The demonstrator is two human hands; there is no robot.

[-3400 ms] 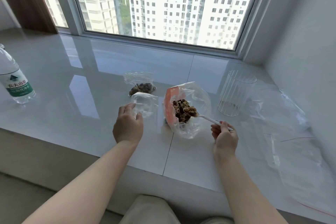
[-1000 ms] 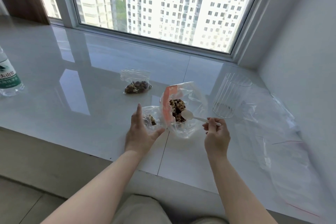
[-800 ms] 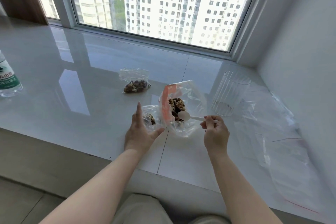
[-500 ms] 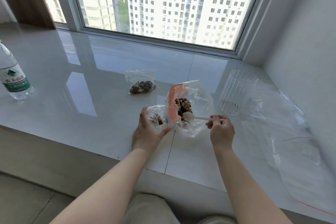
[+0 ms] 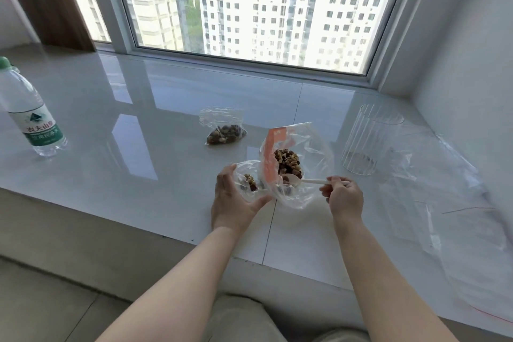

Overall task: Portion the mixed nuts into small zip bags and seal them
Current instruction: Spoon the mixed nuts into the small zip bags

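Note:
A large clear bag with an orange strip [image 5: 298,166] stands on the white sill and holds mixed nuts [image 5: 287,161]. My right hand [image 5: 344,198] pinches a white plastic spoon [image 5: 308,181] whose bowl is inside that bag, low among the nuts. Left of it, my left hand [image 5: 231,200] holds a small zip bag [image 5: 248,180] open, thumb under it; a few nuts lie inside. A second small zip bag [image 5: 223,130] with nuts lies farther back on the sill.
A clear ribbed glass [image 5: 367,140] stands right of the big bag. Several empty clear zip bags [image 5: 458,203] lie spread at the right by the wall. A water bottle [image 5: 29,114] stands far left. The sill's front edge [image 5: 125,219] runs below my hands.
Since 3.4 s ago my left hand picked up the small bag and a few nuts went into it. In the last second the spoon's bowl dipped back into the large bag.

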